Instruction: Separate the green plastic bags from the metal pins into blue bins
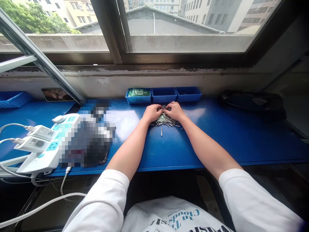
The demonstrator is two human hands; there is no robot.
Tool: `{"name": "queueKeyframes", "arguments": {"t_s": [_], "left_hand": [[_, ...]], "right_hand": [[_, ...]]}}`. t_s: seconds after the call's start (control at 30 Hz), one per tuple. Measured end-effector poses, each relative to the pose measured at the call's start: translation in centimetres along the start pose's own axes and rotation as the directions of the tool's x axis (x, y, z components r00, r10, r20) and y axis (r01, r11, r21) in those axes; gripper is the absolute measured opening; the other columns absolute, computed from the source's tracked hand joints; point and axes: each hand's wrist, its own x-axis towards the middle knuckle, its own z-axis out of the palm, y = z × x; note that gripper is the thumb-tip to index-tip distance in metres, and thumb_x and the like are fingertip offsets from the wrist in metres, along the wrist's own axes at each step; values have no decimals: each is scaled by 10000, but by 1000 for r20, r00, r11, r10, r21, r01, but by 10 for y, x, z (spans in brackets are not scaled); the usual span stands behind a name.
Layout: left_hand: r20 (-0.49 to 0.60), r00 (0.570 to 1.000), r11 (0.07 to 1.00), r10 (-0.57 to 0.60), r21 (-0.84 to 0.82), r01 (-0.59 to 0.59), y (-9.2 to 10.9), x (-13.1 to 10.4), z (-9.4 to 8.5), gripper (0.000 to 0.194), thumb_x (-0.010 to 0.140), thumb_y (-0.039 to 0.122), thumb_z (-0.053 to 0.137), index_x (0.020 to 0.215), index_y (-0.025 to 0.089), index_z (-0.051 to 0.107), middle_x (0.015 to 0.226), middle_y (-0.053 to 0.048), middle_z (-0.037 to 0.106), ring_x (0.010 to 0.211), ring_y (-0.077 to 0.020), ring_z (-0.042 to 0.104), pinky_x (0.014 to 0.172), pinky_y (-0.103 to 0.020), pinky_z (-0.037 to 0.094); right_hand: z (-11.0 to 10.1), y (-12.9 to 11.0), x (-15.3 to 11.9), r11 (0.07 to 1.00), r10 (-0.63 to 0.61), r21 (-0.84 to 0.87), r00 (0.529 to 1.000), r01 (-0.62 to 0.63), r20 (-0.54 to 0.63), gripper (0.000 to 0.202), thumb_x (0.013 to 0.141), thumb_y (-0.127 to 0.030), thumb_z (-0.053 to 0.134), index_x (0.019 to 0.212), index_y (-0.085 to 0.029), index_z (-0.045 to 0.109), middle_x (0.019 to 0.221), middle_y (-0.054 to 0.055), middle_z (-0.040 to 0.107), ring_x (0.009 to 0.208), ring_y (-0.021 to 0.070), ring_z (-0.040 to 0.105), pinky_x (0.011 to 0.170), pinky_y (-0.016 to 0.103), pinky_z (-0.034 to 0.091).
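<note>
A pile of thin metal pieces [166,120] lies on the blue table [169,151], with one separate piece [161,131] just in front of it. My left hand [153,112] is at the pile's left back side, its fingers curled in. From the right, my right hand [174,111] reaches over the back of the pile, thumb and fingers pinched together. The fingertips of both hands nearly meet; whatever is between them is too small to name. Behind the hands stands a row of blue bins: the left bin [128,95] holds green packets [139,92].
The middle bin [164,98] and right bin [189,97] stand beside the left one. A white power strip [51,145] with plugged chargers is at the left, near a blurred area. A dark bag [256,101] lies at the back right. A phone [57,94] leans at the back left.
</note>
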Motion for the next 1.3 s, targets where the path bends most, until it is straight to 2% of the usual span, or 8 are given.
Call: {"name": "queueKeyframes", "arguments": {"t_s": [0.2, 0.37, 0.67, 0.9, 0.97, 1.07, 1.17, 1.3], "left_hand": [[11, 1000, 1000, 5, 7, -5, 1, 0, -1, 312, 861, 312, 527, 1090, 224, 719, 1142, -53, 721, 1068, -236, 655, 957, -310, 501], [15, 1000, 1000, 16, 1, -16, 2, -2, -2, 314, 858, 313, 536, 1097, 224, 719, 1150, -56, 719, 1072, -242, 653, 962, -314, 500], [-98, 992, 995, 74, -66, -81, -1, -3, 1, 262, 885, 311, 543, 1057, 222, 719, 1112, -44, 734, 1064, -196, 655, 983, -306, 458], [-108, 992, 997, 67, -40, -72, 4, -6, -4, 187, 884, 322, 564, 943, 242, 722, 1023, -30, 750, 983, -194, 664, 1024, -372, 367], [-109, 992, 997, 57, -37, -61, 5, -7, -5, 202, 899, 315, 535, 944, 237, 716, 1028, -32, 746, 995, -194, 657, 1024, -375, 354], [-117, 992, 999, 41, -30, -45, 5, -7, -5, 225, 913, 303, 501, 952, 225, 708, 1030, -45, 742, 1006, -202, 653, 1012, -381, 353], [-129, 991, 999, 34, -23, -37, 4, -6, -5, 227, 914, 314, 501, 953, 221, 704, 1027, -50, 742, 1000, -206, 656, 1001, -383, 361], [-161, 985, 996, 65, -44, -73, 4, -6, -5, 238, 902, 351, 529, 1007, 216, 695, 1040, -49, 736, 1016, -206, 650, 992, -366, 397]], "right_hand": [[-4, -1, 1, 999, -30, 36, 998, 29, 47, 122, 795, -317, 668, 809, -228, 750, 916, 50, 689, 943, 230, 592, 882, 381, 470], [-3, -1, 1, 999, -49, 17, 996, 48, 75, 147, 831, -300, 624, 786, -213, 733, 929, 62, 670, 952, 236, 555, 893, 396, 463], [-7, -12, -1, 998, -55, -5, 992, 55, -111, 203, 868, -344, 595, 774, -201, 704, 1068, 98, 638, 1104, 290, 464, 968, 476, 396], [-15, -26, -1, 990, -59, 123, 995, 69, -80, 292, 907, -391, 508, 718, -205, 629, 821, 78, 683, 890, 233, 558, 856, 378, 446], [-15, -28, -3, 971, -26, 236, 997, 41, -67, 301, 903, -438, 499, 742, -209, 611, 742, 52, 663, 776, 206, 568, 754, 345, 457], [-15, -30, -6, 888, -8, 459, 999, 26, -40, 298, 869, -487, 525, 790, -211, 604, 657, 0, 613, 614, 150, 527, 606, 290, 425], [-15, -30, -7, 830, -32, 555, 999, 44, -31, 291, 801, -493, 609, 761, -205, 620, 651, -19, 592, 593, 124, 505, 579, 266, 408], [-19, -27, -5, 831, 23, 557, 998, 11, -54, 300, 776, -499, 623, 780, -200, 642, 701, -2, 627, 652, 141, 548, 625, 278, 452]]}}
